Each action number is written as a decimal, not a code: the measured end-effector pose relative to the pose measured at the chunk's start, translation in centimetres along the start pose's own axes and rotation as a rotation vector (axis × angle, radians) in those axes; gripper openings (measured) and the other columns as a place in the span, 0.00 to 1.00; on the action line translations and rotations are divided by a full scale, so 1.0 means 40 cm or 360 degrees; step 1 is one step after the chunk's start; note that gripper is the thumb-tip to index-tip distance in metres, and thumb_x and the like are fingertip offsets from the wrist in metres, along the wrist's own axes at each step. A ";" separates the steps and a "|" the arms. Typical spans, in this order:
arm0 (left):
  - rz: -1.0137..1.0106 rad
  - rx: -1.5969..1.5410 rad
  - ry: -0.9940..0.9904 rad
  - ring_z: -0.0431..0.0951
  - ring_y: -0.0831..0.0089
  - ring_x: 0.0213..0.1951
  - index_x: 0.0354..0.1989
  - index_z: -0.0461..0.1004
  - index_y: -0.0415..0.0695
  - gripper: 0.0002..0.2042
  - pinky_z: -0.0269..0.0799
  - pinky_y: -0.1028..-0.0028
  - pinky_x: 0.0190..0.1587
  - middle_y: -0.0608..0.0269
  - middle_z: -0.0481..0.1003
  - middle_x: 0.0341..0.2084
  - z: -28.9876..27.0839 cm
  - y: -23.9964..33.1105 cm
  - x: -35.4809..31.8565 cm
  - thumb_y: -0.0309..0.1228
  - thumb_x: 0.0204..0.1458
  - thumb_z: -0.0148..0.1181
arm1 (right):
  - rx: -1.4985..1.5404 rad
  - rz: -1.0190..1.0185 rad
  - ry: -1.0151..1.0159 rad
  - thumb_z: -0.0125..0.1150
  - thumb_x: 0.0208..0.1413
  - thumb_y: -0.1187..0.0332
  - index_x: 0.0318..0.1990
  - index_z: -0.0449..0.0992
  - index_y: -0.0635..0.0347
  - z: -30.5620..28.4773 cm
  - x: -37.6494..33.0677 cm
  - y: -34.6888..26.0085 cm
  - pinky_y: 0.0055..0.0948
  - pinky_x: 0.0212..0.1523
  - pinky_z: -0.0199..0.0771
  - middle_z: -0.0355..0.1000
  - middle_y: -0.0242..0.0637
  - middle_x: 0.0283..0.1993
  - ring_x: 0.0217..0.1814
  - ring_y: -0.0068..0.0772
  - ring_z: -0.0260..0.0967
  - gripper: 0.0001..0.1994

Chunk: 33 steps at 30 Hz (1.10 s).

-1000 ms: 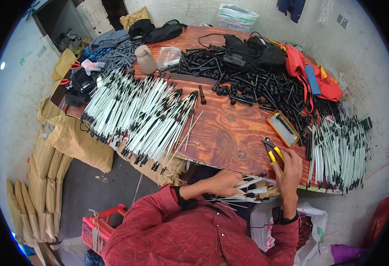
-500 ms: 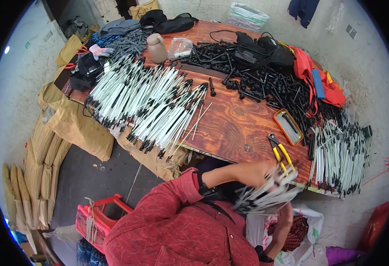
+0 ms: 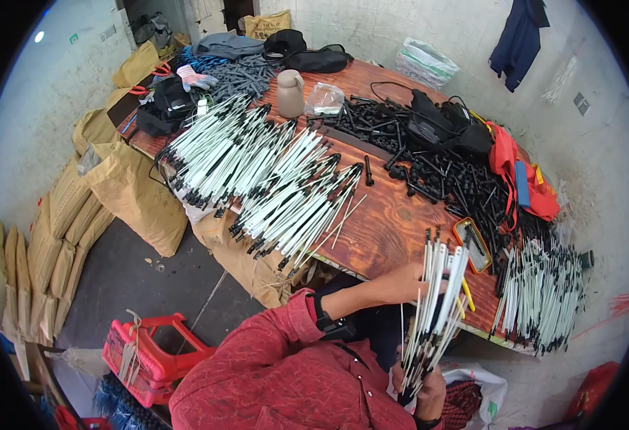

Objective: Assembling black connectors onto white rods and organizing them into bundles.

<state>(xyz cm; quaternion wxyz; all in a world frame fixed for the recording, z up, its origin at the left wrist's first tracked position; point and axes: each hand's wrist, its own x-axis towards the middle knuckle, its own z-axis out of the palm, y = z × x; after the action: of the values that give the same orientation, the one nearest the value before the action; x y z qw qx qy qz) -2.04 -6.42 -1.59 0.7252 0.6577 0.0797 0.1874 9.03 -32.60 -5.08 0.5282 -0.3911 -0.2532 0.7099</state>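
A loose bundle of thin white strips and rods with black ends (image 3: 440,297) stands roughly upright in front of me, over the table's near edge. My right hand (image 3: 429,393) is closed around its lower end. Against the bundle's upper left side is my left hand (image 3: 404,283), its fingers partly hidden behind the strips and seeming to curl round them. Yellow-handled pliers (image 3: 467,294) lie on the table just behind the bundle, mostly covered by it.
The wooden table (image 3: 372,236) carries a long pile of similar strips (image 3: 257,172) at left and another (image 3: 540,294) at right. Black plastic parts (image 3: 458,172) heap at the back, near an orange-rimmed tray (image 3: 474,244). A red plastic stool (image 3: 160,355) stands on the floor at left.
The bundle has swung from a blurred, slanted position to nearly upright. My right hand now shows at its lower end, and my left hand lies beside its upper part. The whole view has shifted slightly.
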 end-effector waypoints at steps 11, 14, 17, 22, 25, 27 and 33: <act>0.0086 -0.0720 0.0125 0.64 0.56 0.71 0.81 0.28 0.45 0.54 0.62 0.58 0.71 0.43 0.53 0.75 -0.059 0.068 -0.101 0.50 0.62 0.65 | -0.0940 -0.0343 0.0697 0.65 0.61 0.57 0.49 0.72 0.67 0.100 0.144 -0.139 0.30 0.30 0.75 0.75 0.39 0.32 0.27 0.30 0.73 0.21; -0.0105 -0.0662 0.0214 0.71 0.68 0.61 0.74 0.57 0.38 0.38 0.70 0.67 0.61 0.56 0.69 0.61 -0.026 0.082 -0.086 0.41 0.61 0.68 | -0.1467 -0.0245 0.0479 0.67 0.59 0.69 0.60 0.67 0.65 0.128 0.198 -0.119 0.31 0.45 0.77 0.77 0.35 0.39 0.39 0.28 0.75 0.24; -0.0040 -0.0721 0.0406 0.75 0.75 0.51 0.65 0.66 0.38 0.29 0.73 0.70 0.53 0.62 0.75 0.50 -0.022 0.120 -0.092 0.38 0.60 0.69 | -0.1087 -0.0344 0.0287 0.73 0.56 0.66 0.60 0.67 0.65 0.155 0.203 -0.156 0.31 0.47 0.77 0.78 0.34 0.42 0.42 0.29 0.77 0.28; -0.0067 -0.0537 0.0391 0.78 0.78 0.40 0.59 0.69 0.42 0.23 0.77 0.74 0.43 0.66 0.76 0.40 -0.067 0.195 -0.124 0.37 0.60 0.69 | -0.1134 -0.0207 -0.0194 0.84 0.46 0.64 0.68 0.63 0.65 0.132 0.213 -0.169 0.31 0.53 0.78 0.80 0.38 0.49 0.50 0.30 0.79 0.44; -0.0235 -0.0377 0.0706 0.79 0.77 0.34 0.56 0.70 0.41 0.22 0.76 0.75 0.37 0.65 0.77 0.36 -0.113 0.302 -0.154 0.40 0.60 0.67 | -0.1151 -0.0218 -0.0318 0.78 0.52 0.70 0.70 0.64 0.65 0.113 0.231 -0.170 0.31 0.53 0.79 0.79 0.43 0.51 0.51 0.33 0.81 0.39; -0.0292 -0.0141 0.0884 0.78 0.78 0.30 0.50 0.75 0.41 0.19 0.74 0.76 0.33 0.66 0.78 0.32 -0.194 0.368 -0.196 0.43 0.60 0.65 | -0.1192 -0.0228 -0.0165 0.73 0.56 0.71 0.68 0.67 0.64 0.053 0.226 -0.133 0.31 0.52 0.80 0.80 0.43 0.51 0.50 0.33 0.81 0.33; 0.0003 0.0562 0.1447 0.75 0.81 0.28 0.41 0.78 0.41 0.13 0.71 0.78 0.33 0.67 0.78 0.28 -0.443 0.574 -0.273 0.39 0.60 0.65 | -0.1092 -0.0260 0.0042 0.63 0.63 0.72 0.61 0.76 0.65 -0.041 0.221 -0.086 0.29 0.48 0.80 0.83 0.44 0.45 0.46 0.30 0.82 0.19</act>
<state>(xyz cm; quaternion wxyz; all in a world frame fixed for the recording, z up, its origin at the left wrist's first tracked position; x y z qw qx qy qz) -22.31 7.33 17.41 0.4942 0.6223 0.4183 0.4398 11.07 -23.23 -5.90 0.4242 -0.5334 -0.5005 0.5338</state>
